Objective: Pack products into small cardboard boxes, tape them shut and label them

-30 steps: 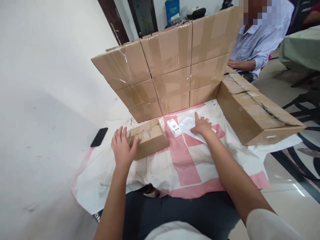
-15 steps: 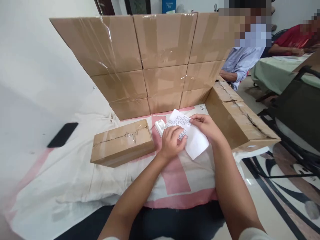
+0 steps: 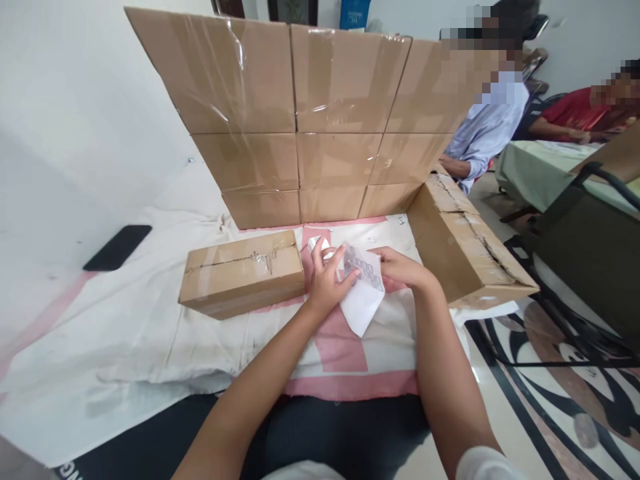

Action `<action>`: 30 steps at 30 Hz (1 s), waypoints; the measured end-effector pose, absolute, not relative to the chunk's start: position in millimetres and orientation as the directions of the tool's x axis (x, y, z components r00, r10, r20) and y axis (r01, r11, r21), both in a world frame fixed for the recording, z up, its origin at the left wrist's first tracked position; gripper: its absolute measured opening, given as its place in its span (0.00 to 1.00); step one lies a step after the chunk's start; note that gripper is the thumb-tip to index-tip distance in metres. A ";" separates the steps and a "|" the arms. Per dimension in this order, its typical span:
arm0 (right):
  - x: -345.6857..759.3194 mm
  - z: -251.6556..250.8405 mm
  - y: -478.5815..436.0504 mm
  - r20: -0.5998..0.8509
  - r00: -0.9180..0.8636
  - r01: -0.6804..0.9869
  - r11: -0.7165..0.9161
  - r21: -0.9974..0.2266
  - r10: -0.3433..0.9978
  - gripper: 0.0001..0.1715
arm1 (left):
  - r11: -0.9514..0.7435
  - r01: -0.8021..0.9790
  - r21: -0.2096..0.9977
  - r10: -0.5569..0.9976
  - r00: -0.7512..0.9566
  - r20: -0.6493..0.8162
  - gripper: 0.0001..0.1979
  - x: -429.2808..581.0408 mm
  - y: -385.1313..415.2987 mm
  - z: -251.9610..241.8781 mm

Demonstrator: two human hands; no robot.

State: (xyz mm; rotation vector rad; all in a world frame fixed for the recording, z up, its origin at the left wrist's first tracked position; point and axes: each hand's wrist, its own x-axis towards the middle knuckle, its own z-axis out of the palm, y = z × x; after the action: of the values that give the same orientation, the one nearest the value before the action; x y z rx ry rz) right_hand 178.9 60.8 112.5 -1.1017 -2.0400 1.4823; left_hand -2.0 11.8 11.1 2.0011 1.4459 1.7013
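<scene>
A white sheet of paper (image 3: pixel 364 301) printed with rows of small dark-outlined rectangles is held tilted over the cloth, its lower corner pointing toward me. My left hand (image 3: pixel 326 279) grips its left edge between thumb and index finger, the other fingers raised apart. On the far right side, my right hand (image 3: pixel 404 268) has its fingers at the upper edge; the fingertips are hidden behind the sheet. Just beyond my left fingers lies a small white object (image 3: pixel 315 243), mostly covered, whose kind I cannot make out.
A wall of taped cardboard boxes (image 3: pixel 340 160) stands behind. One carton (image 3: pixel 240 273) lies to the left, another (image 3: pixel 470 257) to the right. A black phone (image 3: pixel 118 248) rests by the white wall. Two people sit beyond, near a green-covered table (image 3: pixel 527 170). A dark chair (image 3: pixel 595 253) stands right.
The sheet has turned and tipped, with its printed part now bent up and facing partly away. My right hand has slid toward the sheet's far edge. The camera view has shifted slightly.
</scene>
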 end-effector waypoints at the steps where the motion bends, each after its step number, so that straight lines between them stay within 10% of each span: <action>1: 177.7 112.7 59.8 -0.154 -0.629 0.384 0.133 -0.914 0.762 0.20 | -0.531 0.546 0.648 0.732 -0.090 0.676 0.27 -2.1 11.9 10.3; 8: 179.9 114.6 58.2 -0.051 -0.681 0.278 0.193 -0.941 0.731 0.29 | -0.512 0.552 0.658 0.725 -0.133 0.676 0.19 -7.6 15.5 8.6; 17: 167.7 108.9 55.2 -0.054 -0.568 0.347 0.179 -0.921 0.821 0.09 | -0.506 0.734 0.453 0.564 -0.116 0.818 0.24 -7.2 12.8 19.2; 30: 154.8 113.6 47.6 0.032 -0.547 0.324 0.247 -0.913 0.836 0.10 | -0.598 0.727 0.337 0.460 -0.033 0.887 0.24 -12.9 12.5 26.3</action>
State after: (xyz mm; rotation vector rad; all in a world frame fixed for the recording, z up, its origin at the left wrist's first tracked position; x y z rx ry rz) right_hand 154.8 47.6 113.6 -1.0531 -1.9975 1.2736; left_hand -12.9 12.5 26.3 2.3288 1.4704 1.9498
